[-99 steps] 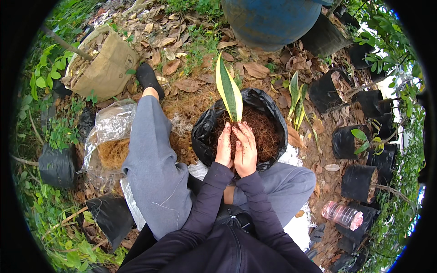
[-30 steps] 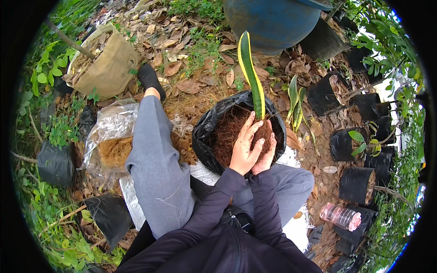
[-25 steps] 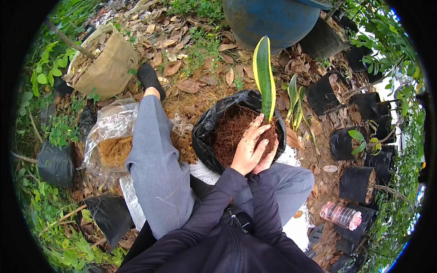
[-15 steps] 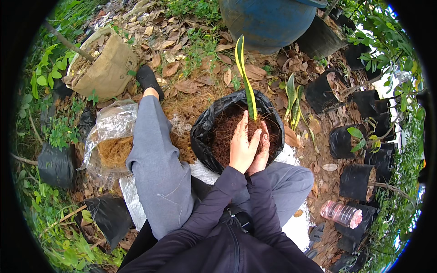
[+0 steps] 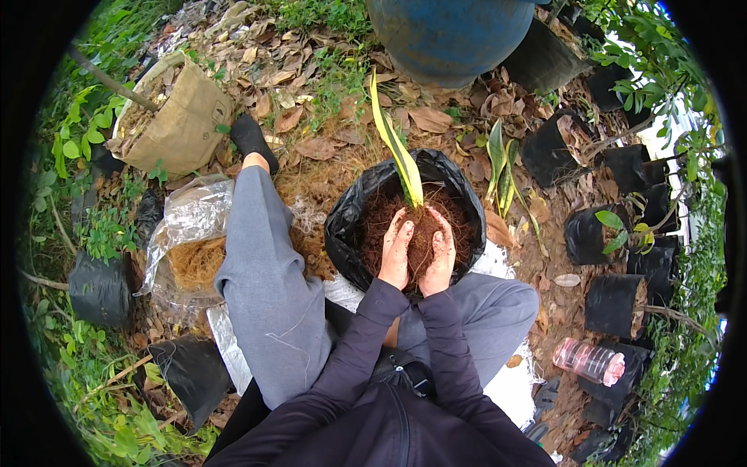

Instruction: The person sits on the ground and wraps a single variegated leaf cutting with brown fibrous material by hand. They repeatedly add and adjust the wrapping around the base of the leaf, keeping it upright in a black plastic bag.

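A snake plant leaf [image 5: 401, 152], green with yellow edges, stands leaning to the left in a black plastic grow bag [image 5: 339, 226] between my legs. Reddish-brown fibrous soil [image 5: 373, 233] fills the bag. My left hand [image 5: 395, 253] and my right hand [image 5: 441, 255] cup a rounded clump of soil [image 5: 420, 237] at the leaf's base, one on each side. Both have soil on the fingers, and the fingertips nearly meet at the stem. The plant's roots are hidden within the clump.
More snake plant leaves [image 5: 499, 167] lie right of the bag. A clear plastic bag of brown fibre [image 5: 196, 266] is beside my left leg. A tan planter bag [image 5: 187, 124], a blue drum [image 5: 451, 43], black grow bags [image 5: 615, 303] and a pink-capped bottle [image 5: 589, 361] stand or lie around.
My hands have moved apart from near each other at the right of the stem to either side of the soil clump. The leaf now leans further left.
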A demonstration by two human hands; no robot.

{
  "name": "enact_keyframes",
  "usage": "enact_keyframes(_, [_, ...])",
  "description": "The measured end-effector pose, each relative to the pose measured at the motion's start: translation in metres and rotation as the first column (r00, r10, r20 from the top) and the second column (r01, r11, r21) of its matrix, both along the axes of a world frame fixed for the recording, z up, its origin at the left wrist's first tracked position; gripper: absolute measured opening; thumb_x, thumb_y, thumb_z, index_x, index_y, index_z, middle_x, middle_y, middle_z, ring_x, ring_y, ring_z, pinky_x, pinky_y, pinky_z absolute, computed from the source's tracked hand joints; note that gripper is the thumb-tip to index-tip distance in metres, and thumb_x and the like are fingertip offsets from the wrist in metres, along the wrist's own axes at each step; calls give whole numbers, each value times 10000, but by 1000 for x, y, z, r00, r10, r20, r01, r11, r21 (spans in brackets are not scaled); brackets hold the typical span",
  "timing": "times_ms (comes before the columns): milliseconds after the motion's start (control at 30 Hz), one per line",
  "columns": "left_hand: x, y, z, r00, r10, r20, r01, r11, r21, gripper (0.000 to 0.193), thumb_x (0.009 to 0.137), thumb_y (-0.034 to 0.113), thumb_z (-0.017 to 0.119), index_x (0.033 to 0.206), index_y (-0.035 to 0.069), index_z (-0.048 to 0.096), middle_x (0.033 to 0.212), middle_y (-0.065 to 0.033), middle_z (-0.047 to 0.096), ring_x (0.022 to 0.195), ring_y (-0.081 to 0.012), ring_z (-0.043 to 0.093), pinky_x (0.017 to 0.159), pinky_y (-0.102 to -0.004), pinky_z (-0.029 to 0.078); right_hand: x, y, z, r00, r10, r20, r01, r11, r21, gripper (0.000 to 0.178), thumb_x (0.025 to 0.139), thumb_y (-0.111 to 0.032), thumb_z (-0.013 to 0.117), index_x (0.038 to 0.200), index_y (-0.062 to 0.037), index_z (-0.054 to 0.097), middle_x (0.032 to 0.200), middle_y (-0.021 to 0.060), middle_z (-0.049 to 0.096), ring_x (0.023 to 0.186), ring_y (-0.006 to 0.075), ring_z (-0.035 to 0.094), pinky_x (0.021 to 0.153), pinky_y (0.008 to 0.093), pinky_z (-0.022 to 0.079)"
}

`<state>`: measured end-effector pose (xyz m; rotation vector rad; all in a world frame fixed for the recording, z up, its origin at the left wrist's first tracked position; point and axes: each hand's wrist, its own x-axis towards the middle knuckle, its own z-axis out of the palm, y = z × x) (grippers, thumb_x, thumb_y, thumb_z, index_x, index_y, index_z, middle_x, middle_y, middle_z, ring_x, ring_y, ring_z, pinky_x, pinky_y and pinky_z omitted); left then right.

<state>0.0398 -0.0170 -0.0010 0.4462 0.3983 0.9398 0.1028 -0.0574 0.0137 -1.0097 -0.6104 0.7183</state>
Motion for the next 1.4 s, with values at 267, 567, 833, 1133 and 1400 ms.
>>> enact_keyframes(267, [-7,16,-4,991,-73,110,104,944,-314,328,972,211,519,1249,39,546,1178,-95,629,1047,-190,622,912,-330,499,-15,9,19,596,-100,797,187,982,-17,391,965,-204,457,1275,10,563,1339,205,522,1297,375,455,1099,443,323])
enact_keyframes(567, [-40,51,-9,994,-106,-37,103,992,-73,422,963,298,528,1285,25,517,1172,-140,632,1029,-271,642,884,-397,528,9,-13,14,608,62,791,277,918,-284,292,928,-78,538,1206,8,567,1205,193,590,1115,359,574,956,379,456])
enact_keyframes(833, [-42,50,-17,995,-104,-9,102,983,-151,485,963,387,508,1304,43,489,1186,-155,616,1045,-308,630,872,-439,534,-42,-47,-71,137,701,700,449,586,-674,507,831,-165,572,1330,-106,504,1396,125,462,1260,322,463,968,421,473])
enact_keyframes(1133, [-32,41,-9,972,-174,160,208,951,-228,535,955,456,468,1304,52,498,1174,-156,613,1041,-315,629,865,-449,537,-38,-55,-65,135,785,604,423,506,-752,107,802,-134,582,834,-78,668,933,90,615,833,279,632,662,383,551])
enact_keyframes(1400, [-26,36,0,967,-170,188,220,933,-285,432,963,374,509,1249,51,527,1138,-158,636,989,-305,653,847,-436,542,24,-46,7,770,387,508,141,673,-726,262,740,-42,737,989,4,673,948,111,667,804,171,646,746,280,505])
